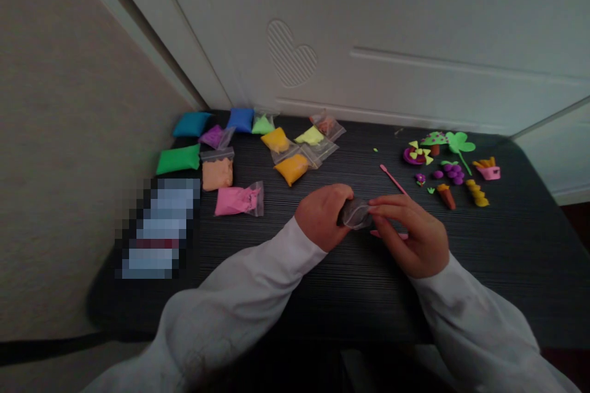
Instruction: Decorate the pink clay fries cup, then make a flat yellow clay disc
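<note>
- I see the clear bag point(358, 216) between both hands, over the middle of the desk point(359, 295).
- The left hand point(322, 215) has its fingers curled around one end.
- The right hand point(415, 236) pinches the other, thumb and fingertips together.
- Coloured packets point(217, 173) sit toward the far left corner; small figures point(454, 173) toward the far right.

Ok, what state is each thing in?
left hand, closed around clear bag
right hand, pinching clear bag's edge
clear bag, held; seal unclear
green packet, plump
pink bag, partly filled
pink basket, holding sticks
purple dish, holding yellow pieces
far pink stick, lying flat
blurred panel, unreadable
</note>
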Available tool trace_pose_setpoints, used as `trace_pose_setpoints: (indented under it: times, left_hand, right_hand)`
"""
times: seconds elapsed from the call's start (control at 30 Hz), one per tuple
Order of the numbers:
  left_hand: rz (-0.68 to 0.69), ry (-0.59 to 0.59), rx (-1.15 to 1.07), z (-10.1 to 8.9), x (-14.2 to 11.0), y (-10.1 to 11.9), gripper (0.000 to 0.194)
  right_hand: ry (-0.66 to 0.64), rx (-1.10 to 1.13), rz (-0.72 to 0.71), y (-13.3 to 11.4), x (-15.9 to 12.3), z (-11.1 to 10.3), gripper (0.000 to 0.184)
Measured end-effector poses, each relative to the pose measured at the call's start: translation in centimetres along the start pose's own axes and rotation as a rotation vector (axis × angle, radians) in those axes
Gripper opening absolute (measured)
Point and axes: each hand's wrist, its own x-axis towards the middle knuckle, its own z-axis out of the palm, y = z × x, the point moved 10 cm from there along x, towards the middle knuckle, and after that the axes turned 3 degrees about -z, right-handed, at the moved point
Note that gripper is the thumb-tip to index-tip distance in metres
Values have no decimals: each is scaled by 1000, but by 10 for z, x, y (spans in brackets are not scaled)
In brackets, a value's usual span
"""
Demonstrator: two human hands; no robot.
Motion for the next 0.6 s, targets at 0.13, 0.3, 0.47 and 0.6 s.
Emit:
trace_pose_setpoints:
  times: [0.13, 0.3, 0.47, 0.6]
  left_hand:
    - [69, -58, 72, 4, 0, 8, 29]
    - [19, -176, 72, 13, -1, 3, 37]
    - [75, -232, 114, 19, -2, 11, 41]
    - [126, -199, 174, 18, -1, 16, 39]
  right_hand:
    - [16, 277, 212, 14, -5, 6, 16]
    - [80, 526, 494, 40, -15, 17, 18]
    - [-53, 659, 620, 51, -18, 35, 19]
    - [-83, 488, 612, 54, -19, 32, 13]
